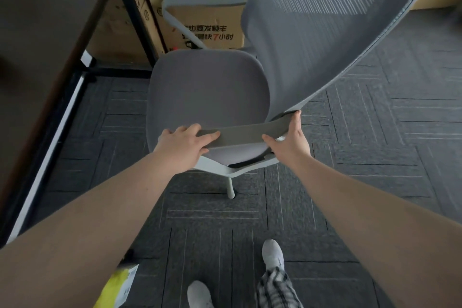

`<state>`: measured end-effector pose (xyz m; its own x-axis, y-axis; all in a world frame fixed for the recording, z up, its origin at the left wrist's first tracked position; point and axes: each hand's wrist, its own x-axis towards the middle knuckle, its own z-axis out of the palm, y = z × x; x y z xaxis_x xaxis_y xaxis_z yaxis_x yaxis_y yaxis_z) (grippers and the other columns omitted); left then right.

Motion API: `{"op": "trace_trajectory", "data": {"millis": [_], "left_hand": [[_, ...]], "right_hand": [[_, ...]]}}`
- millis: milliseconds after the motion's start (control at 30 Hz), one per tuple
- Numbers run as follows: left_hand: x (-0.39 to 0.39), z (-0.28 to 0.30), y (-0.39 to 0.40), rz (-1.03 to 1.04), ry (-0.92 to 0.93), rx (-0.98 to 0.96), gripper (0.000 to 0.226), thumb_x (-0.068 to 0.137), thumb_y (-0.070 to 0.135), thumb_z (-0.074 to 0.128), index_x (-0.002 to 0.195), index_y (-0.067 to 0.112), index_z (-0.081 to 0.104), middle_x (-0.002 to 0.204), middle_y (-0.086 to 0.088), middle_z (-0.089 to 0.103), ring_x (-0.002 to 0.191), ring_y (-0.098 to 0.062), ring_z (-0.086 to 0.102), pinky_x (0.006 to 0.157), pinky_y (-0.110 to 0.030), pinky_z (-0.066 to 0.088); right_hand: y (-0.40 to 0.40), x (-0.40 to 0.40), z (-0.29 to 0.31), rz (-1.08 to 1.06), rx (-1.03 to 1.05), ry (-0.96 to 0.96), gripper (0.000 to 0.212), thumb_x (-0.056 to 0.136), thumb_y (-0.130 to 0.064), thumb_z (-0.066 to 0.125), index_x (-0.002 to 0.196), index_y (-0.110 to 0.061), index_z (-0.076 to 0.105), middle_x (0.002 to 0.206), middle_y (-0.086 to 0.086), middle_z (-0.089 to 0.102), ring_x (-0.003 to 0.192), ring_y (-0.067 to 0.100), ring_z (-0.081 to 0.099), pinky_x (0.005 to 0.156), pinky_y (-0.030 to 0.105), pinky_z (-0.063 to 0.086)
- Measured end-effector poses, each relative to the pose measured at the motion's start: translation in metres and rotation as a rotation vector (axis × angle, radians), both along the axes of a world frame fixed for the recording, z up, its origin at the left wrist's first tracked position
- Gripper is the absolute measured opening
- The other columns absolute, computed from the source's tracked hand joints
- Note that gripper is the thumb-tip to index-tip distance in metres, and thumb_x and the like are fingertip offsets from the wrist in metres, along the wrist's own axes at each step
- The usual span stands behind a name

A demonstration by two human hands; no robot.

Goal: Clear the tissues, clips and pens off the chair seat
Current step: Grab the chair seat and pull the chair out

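Note:
A grey office chair stands in front of me with its padded seat (pixel 207 90) bare; no tissues, clips or pens show on it. Its grey mesh backrest (pixel 312 20) curves up to the right. Both hands hold the near grey armrest (pixel 240 134): my left hand (pixel 182 142) grips its left end with fingers laid over the top, and my right hand (pixel 290 140) grips its right end where it meets the backrest.
A dark desk (pixel 37 45) with black legs runs along the left. Open cardboard boxes (pixel 200 20) stand behind the chair, past its far armrest (pixel 200 2). Grey carpet tiles cover the floor. A yellow-and-white packet (pixel 120 285) lies near my feet.

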<state>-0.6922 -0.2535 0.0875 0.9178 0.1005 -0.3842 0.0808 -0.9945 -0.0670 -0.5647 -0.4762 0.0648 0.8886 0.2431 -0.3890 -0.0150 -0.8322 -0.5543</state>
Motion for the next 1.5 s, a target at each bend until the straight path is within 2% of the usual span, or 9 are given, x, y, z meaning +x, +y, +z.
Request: {"op": "trace_trajectory", "data": {"millis": [167,333,467,733,867,967,1100,1200,1500], "left_hand": [[-0.036,0.0,0.018,-0.016,-0.01,-0.004,0.05,0.099,0.045,0.024,0.146,0.046,0.007,0.146,-0.003,0.03,0.129,-0.027,0.039,0.094,-0.049,0.042],[-0.063,0.001,0.036,0.0,-0.002,-0.014,0.05,0.099,0.045,0.025,0.146,0.047,0.007,0.145,-0.003,0.031,0.126,-0.026,0.041,0.093,-0.047,0.042],[-0.087,-0.001,0.055,0.028,-0.02,-0.01,0.05,0.099,0.044,0.027,0.146,0.047,0.008,0.145,-0.002,0.03,0.13,-0.026,0.038,0.098,-0.05,0.041],[-0.122,0.001,0.088,0.12,0.007,-0.029,0.051,0.101,0.037,0.031,0.147,0.044,0.012,0.152,-0.004,0.025,0.139,-0.028,0.029,0.112,-0.06,0.024],[-0.135,0.004,0.104,0.127,0.004,-0.021,0.051,0.101,0.036,0.032,0.147,0.043,0.012,0.152,-0.005,0.026,0.139,-0.027,0.03,0.111,-0.059,0.026],[-0.145,0.006,0.12,0.127,0.004,-0.001,0.052,0.101,0.035,0.033,0.147,0.043,0.011,0.153,-0.004,0.024,0.14,-0.026,0.029,0.112,-0.058,0.026],[-0.157,0.006,0.14,0.11,0.013,0.011,0.052,0.101,0.032,0.033,0.147,0.042,0.012,0.153,-0.004,0.024,0.14,-0.027,0.027,0.112,-0.057,0.025],[-0.163,0.006,0.155,0.103,0.017,0.028,0.052,0.101,0.031,0.032,0.148,0.04,0.012,0.153,-0.005,0.023,0.139,-0.027,0.027,0.111,-0.054,0.027],[-0.178,0.005,0.188,0.115,0.01,0.033,0.05,0.101,0.03,0.031,0.148,0.039,0.015,0.153,-0.005,0.025,0.139,-0.027,0.026,0.112,-0.047,0.027]], "right_hand": [[0.016,-0.034,0.0,-0.004,-0.007,0.0,0.108,0.084,-0.051,0.063,0.15,-0.021,-0.016,0.162,-0.006,0.005,0.137,0.025,0.039,0.094,0.045,0.051],[0.034,-0.061,0.002,0.015,-0.022,-0.007,0.107,0.085,-0.051,0.062,0.151,-0.02,-0.015,0.162,-0.005,0.006,0.139,0.024,0.036,0.094,0.039,0.05],[0.053,-0.081,0.002,0.055,-0.012,-0.021,0.107,0.085,-0.052,0.061,0.151,-0.018,-0.016,0.162,-0.006,-0.001,0.143,0.022,0.03,0.098,0.038,0.047],[0.096,-0.109,0.0,0.106,-0.038,-0.022,0.107,0.084,-0.056,0.059,0.151,-0.02,-0.016,0.162,-0.007,-0.002,0.14,0.024,0.036,0.092,0.039,0.05],[0.117,-0.118,0.0,0.137,-0.047,-0.045,0.107,0.083,-0.058,0.059,0.151,-0.019,-0.016,0.162,-0.008,-0.004,0.139,0.025,0.036,0.093,0.039,0.05],[0.131,-0.131,-0.006,0.129,-0.036,-0.06,0.109,0.082,-0.061,0.058,0.15,-0.019,-0.016,0.162,-0.01,-0.006,0.138,0.025,0.039,0.097,0.045,0.049],[0.148,-0.155,-0.015,0.082,-0.008,-0.038,0.112,0.08,-0.064,0.056,0.147,-0.023,-0.023,0.161,-0.005,0.012,0.134,0.023,0.044,0.093,0.046,0.052],[0.163,-0.168,-0.014,0.064,0.002,-0.065,0.112,0.082,-0.06,0.058,0.149,-0.016,-0.02,0.162,-0.006,-0.003,0.139,0.024,0.037,0.1,0.045,0.048],[0.196,-0.191,-0.009,0.054,0.017,-0.087,0.113,0.082,-0.056,0.061,0.15,-0.008,-0.014,0.162,0.001,-0.005,0.147,0.025,0.019,0.115,0.042,0.03]]}}
